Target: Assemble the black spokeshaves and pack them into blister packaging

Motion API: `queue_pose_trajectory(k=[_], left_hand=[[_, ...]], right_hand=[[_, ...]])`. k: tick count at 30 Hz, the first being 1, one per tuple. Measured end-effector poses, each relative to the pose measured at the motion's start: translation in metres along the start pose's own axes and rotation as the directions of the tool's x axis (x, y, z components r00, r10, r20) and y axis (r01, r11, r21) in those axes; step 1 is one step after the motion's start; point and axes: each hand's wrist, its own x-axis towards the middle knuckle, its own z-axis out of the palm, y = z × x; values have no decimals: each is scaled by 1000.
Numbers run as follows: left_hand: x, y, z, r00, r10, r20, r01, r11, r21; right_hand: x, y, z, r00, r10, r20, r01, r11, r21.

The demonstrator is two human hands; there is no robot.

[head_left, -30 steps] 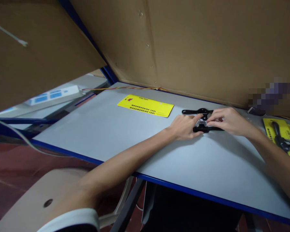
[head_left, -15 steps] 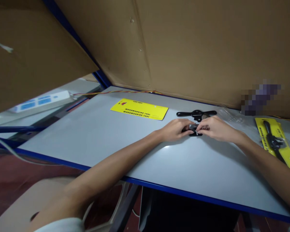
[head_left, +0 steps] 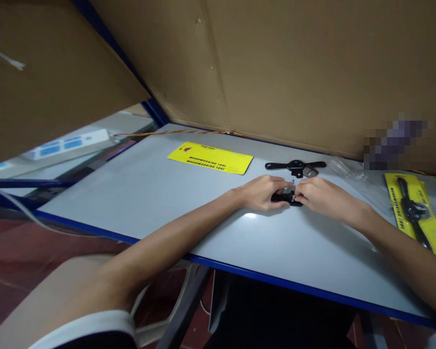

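My left hand and my right hand meet over a small black metal tool lying on the grey table. Both hands have their fingers curled and pinched on it, with a small shiny part showing between the fingertips. Most of the tool is hidden under the fingers. Just beyond them lies a second black tool with two side handles, flat on the table.
A yellow printed card lies to the left of the hands. At the right edge a yellow card with a black tool on it. Clear plastic wrap sits near the cardboard back wall. A white power strip lies beyond the table's left end.
Both hands drew slightly towards me with the small black tool and closed tighter on it. The handled tool behind them stayed put.
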Motion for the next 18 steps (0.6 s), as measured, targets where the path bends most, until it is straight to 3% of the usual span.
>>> queue_pose_trajectory(k=[5,9,14,18], left_hand=[[0,0,-1,1000,13,16,-13,1000,-2],[0,2,-2,1000,7,30,-7,1000,15],[0,5,-2,998,-16,58,14,999,37],[1,5,-2,998,-31,60,29,999,36]], right_hand=[[3,-8,-2,998,17,54,-7,984,-178],[5,-20,-4,987,115,112,-87,970,-226],[3,-19,-4,978,193,83,-192,981,-16],[4,-6,-1,998,55,30,-60,977,205]])
